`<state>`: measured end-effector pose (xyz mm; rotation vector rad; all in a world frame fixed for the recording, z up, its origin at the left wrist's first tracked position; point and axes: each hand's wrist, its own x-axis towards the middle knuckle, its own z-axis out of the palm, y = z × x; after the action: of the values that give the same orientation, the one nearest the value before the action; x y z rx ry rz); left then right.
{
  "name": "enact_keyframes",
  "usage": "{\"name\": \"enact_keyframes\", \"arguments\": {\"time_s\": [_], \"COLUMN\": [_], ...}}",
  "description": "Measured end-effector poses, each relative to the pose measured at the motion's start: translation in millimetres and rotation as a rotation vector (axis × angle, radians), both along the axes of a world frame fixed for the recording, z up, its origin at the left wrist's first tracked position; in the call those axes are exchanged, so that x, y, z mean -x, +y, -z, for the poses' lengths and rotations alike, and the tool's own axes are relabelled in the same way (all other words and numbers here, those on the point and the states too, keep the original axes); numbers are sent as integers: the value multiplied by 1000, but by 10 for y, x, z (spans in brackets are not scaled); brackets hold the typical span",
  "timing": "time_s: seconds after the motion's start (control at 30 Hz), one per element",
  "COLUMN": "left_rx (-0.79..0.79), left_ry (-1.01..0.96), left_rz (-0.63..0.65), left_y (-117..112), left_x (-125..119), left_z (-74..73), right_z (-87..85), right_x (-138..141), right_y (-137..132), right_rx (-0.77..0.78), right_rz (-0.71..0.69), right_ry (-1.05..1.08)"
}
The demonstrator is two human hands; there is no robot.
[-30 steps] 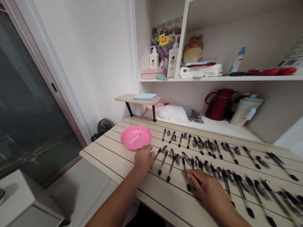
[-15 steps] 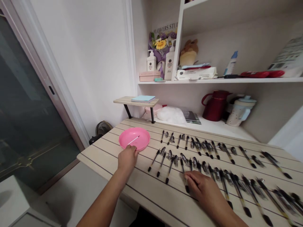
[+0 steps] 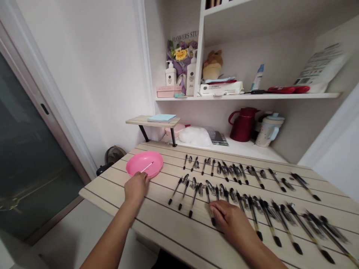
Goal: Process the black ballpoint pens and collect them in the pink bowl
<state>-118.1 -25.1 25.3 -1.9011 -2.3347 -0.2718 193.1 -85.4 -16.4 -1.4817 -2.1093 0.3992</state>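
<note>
Two hands: sitting apart, lower half of frame.
Left hand [image 3: 135, 188]: touching the near rim of the pink bowl [image 3: 138, 160], left of centre; pinching, I can't tell.
Right hand [image 3: 228, 216]: curling beside a black pen [image 3: 208, 196], lower centre; grip hidden.
Pen's feel: probably weighing little, being stiff, slick; mid-barrel inviting fingers.

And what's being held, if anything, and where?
The left hand seems to pinch the pink plate by its near rim. I can't tell if the right hand holds the pen beside it.

Dish [image 3: 134, 162] looks smooth plastic, tabletop [image 3: 157, 203] matt wood-type, pens [image 3: 193, 201] plastic w/ some shine, jug [image 3: 242, 126] semi-gloss.
</note>
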Motion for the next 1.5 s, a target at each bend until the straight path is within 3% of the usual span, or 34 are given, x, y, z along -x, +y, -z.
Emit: {"name": "enact_keyframes", "arguments": {"time_s": [0.23,0.37,0.6,0.77,0.93,1.0,1.13,1.23,1.33,1.5], "left_rx": [-158,-175,-58,-1,34,55,98,98,167,486], "left_ry": [-37,-181,-453,-492,-532,-553,-617,-697,-816,-1104], "left_rz": [50,306,709,817,861,878,950,1047,1117,1027], "left_y": [-84,-261,-677,-714,-649,-643,-649,-655,-661,-671], "left_x": [-99,-379,-1039,-1252,-1380,-1457,-1683,-1914,-2184,-2625], "left_z": [-9,64,219,241,205,178,111,66,58,126], "right_z": [13,8,-138,-201,-204,-164,35,203,283,232], "right_x": [2,21,-3,-464,-1334,-1706,-2230,-2323,-2249,-2142], "right_y": [0,-8,-85,-145,-288,-394,-615,-702,-721,-743], "right_rx": [6,-12,-51,-108,-40,24,135,158,139,119], "right_rz": [-7,-16,12,171,576,748,834,856,871,870], "right_ry": [-2,-12,-115,-163,-305,-362,-400,-421,-422,-365]}}
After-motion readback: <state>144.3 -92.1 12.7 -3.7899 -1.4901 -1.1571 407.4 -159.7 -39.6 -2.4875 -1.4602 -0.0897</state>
